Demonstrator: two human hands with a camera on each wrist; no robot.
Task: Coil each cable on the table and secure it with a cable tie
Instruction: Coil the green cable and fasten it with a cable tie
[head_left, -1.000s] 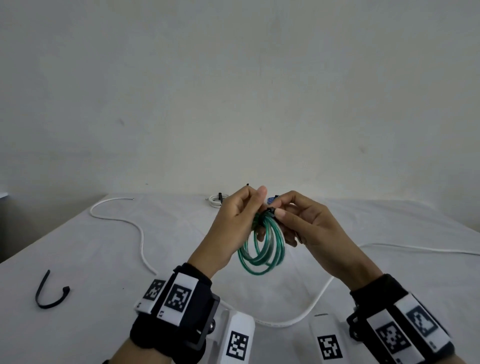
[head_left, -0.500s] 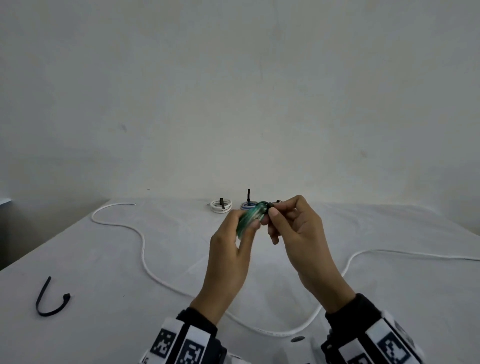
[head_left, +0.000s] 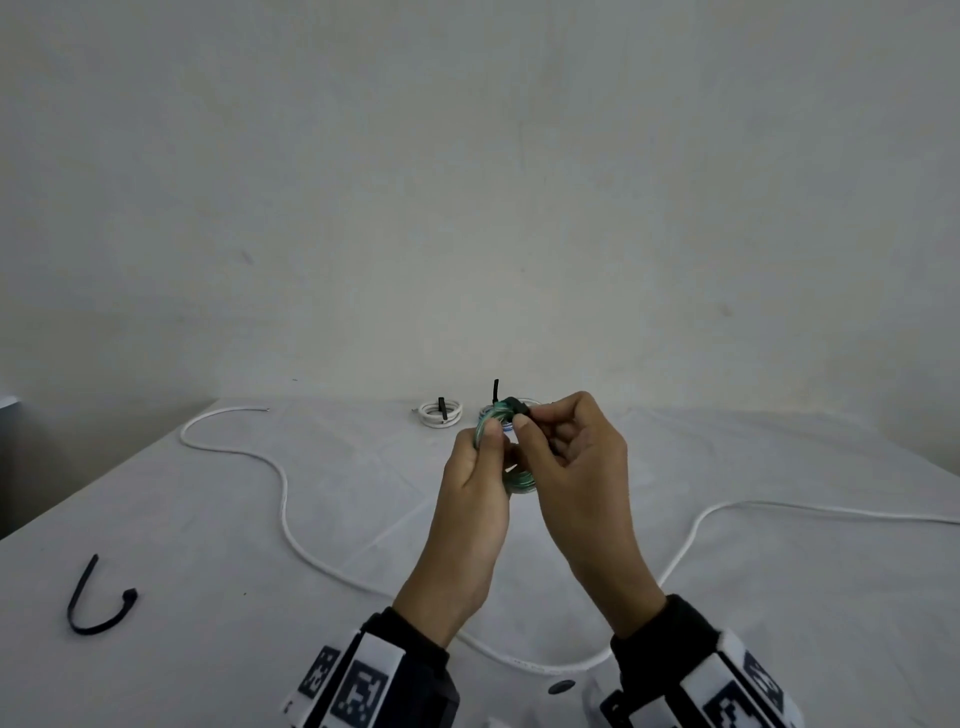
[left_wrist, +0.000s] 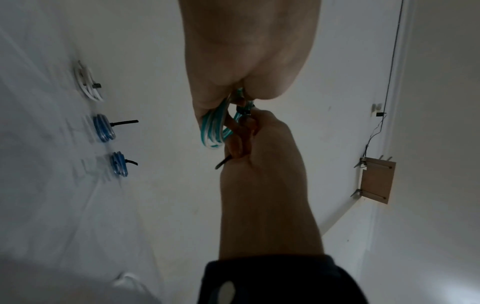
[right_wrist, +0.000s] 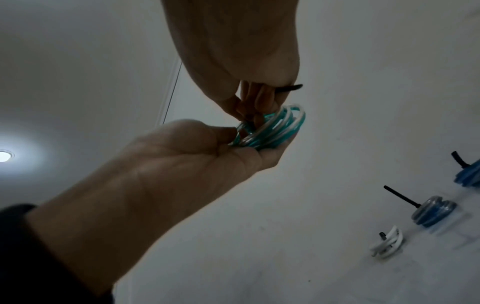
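A coiled green cable (head_left: 519, 480) is held in the air above the table's middle. My left hand (head_left: 491, 441) grips the green cable (left_wrist: 213, 127) at its left side, fingers curled round the loops. My right hand (head_left: 524, 421) pinches a black cable tie (head_left: 514, 404) that wraps the top of the coil (right_wrist: 272, 127). The tie's tail (right_wrist: 291, 87) sticks out past my right hand's fingers, and the same tail (left_wrist: 223, 163) shows in the left wrist view. Where the tie closes is hidden by fingers.
A long loose white cable (head_left: 284, 488) snakes across the table (head_left: 208, 519), passing under my wrists. A spare black cable tie (head_left: 98, 603) lies at the near left. At the far edge lie a tied white coil (head_left: 441, 413) and two tied blue coils (left_wrist: 103, 128) (left_wrist: 119, 166).
Both hands have moved away from my body and slightly up with the green coil. The coil has turned from hanging face-on to nearly edge-on.
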